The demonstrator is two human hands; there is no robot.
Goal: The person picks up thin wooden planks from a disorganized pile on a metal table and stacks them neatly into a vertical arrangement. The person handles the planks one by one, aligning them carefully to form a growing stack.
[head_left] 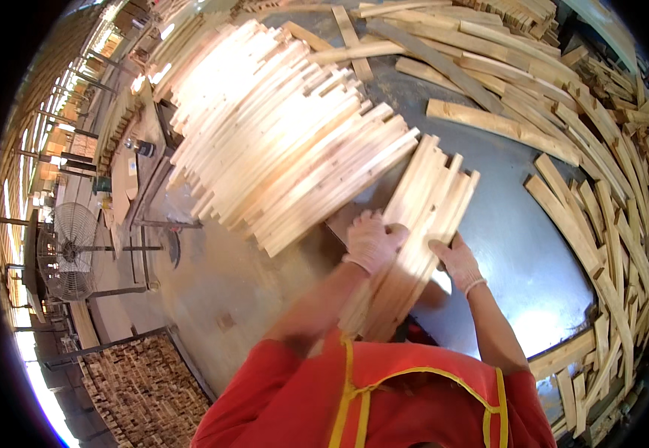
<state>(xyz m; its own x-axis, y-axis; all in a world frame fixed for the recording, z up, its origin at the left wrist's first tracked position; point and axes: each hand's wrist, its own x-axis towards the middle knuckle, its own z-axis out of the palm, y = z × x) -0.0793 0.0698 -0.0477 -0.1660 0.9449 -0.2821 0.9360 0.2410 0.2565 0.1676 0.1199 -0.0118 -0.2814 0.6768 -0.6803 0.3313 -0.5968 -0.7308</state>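
Between my two gloved hands is a bundle of several light wooden strips point(423, 216), lying side by side, their far ends uneven and their near ends close to my body. My left hand point(373, 243) is closed on the bundle's left edge, its thumb on top. On the right edge my right hand point(457, 263) grips too, thumb over the top and fingers partly hidden below. Just beyond and to the left lies a large stack of similar wooden strips point(287, 142), brightly lit, with one corner near the bundle's far end.
A smooth metal tabletop point(511, 216) lies to the right, bordered by a heap of loose wooden boards point(504, 131). At the left stand a caged fan point(74, 243) and a metal frame. A pallet of packed wood pieces point(141, 388) sits at the lower left.
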